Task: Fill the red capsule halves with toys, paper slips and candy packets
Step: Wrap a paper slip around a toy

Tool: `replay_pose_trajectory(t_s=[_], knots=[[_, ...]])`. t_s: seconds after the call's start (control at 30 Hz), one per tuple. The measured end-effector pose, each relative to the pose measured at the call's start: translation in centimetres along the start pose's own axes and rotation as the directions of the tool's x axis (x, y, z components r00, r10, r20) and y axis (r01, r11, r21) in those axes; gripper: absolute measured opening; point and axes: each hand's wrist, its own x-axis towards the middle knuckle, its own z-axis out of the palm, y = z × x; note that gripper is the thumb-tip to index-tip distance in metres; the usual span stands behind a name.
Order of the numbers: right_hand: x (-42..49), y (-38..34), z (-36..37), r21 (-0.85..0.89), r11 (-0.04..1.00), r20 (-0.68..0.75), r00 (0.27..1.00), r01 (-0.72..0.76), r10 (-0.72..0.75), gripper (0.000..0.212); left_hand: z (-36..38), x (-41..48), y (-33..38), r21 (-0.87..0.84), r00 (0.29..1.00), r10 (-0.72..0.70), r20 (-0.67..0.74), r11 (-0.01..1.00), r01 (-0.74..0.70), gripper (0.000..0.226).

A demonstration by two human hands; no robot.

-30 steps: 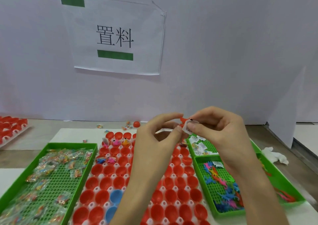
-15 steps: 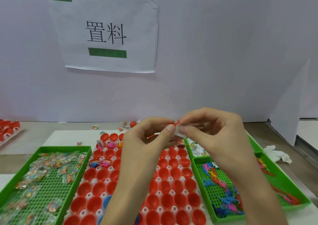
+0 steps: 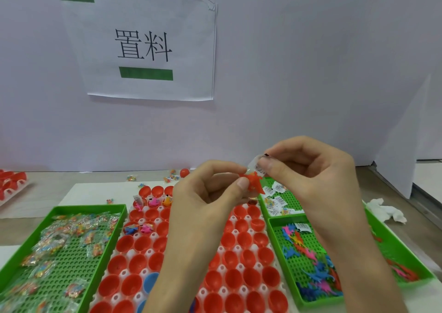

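Above the white tray of red capsule halves (image 3: 239, 241), the left hand (image 3: 205, 193) pinches a small red plastic toy (image 3: 255, 183) while the right hand (image 3: 308, 176) pinches a white paper slip (image 3: 257, 168); best pair them snugly, then drop both into one empty half.

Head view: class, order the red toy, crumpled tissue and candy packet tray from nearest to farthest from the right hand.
1. Red toy, beside the right hand, in the grip of the left hand.
2. Crumpled tissue, off to the right.
3. Candy packet tray, far left.
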Motion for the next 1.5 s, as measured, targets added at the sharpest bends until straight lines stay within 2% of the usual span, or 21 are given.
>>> replay_pose_trajectory(t_s=[0.23,0.4,0.57,0.7,0.83,1.03,1.23,1.37,1.5], knots=[[0.0,0.3,-0.1,-0.095,0.993,0.106,0.991,-0.074,0.084,0.01,-0.5,0.2,0.0,0.059,0.997,0.053,-0.054,0.997,-0.05,0.014],[-0.1,0.1,0.2,-0.15,0.985,0.191,0.975,-0.08,0.109,0.022,-0.7,0.3,0.0,0.066,0.995,0.057,-0.081,0.996,-0.052,0.015],[-0.1,0.3,0.5,-0.17,0.982,0.187,0.976,-0.078,0.11,0.01,-1.0,0.3,0.1,0.093,0.994,0.071,-0.084,0.994,-0.063,0.018],[-0.1,0.2,0.4,-0.092,0.991,0.182,0.977,-0.098,0.114,0.018,-1.1,0.4,0.2,0.121,0.989,0.103,-0.104,0.989,-0.09,0.018],[-0.3,0.1,0.4,-0.155,0.98,0.219,0.963,-0.124,0.156,0.019,-1.1,0.4,0.2,0.119,0.986,0.105,-0.132,0.989,-0.089,0.017],[-0.3,0.2,0.6,-0.134,0.989,0.216,0.972,-0.066,0.094,0.015,-1.2,0.3,0.4,0.12,0.989,0.104,-0.108,0.989,-0.091,0.018],[-0.2,0.2,0.7,-0.118,0.993,0.185,0.982,-0.019,0.041,0.023,-1.2,0.3,0.7,0.14,0.994,0.089,-0.07,0.987,-0.078,0.021],[-0.2,0.3,0.8,-0.168,0.986,0.197,0.98,0.002,0.031,0.011,-1.3,0.4,0.7,0.153,0.995,0.076,-0.059,0.986,-0.066,0.017],[-0.3,0.4,0.8,-0.207,0.978,0.195,0.981,0.02,0.021,0.01,-1.5,0.3,0.6,0.165,0.997,0.062,-0.05,0.985,-0.053,0.015]])
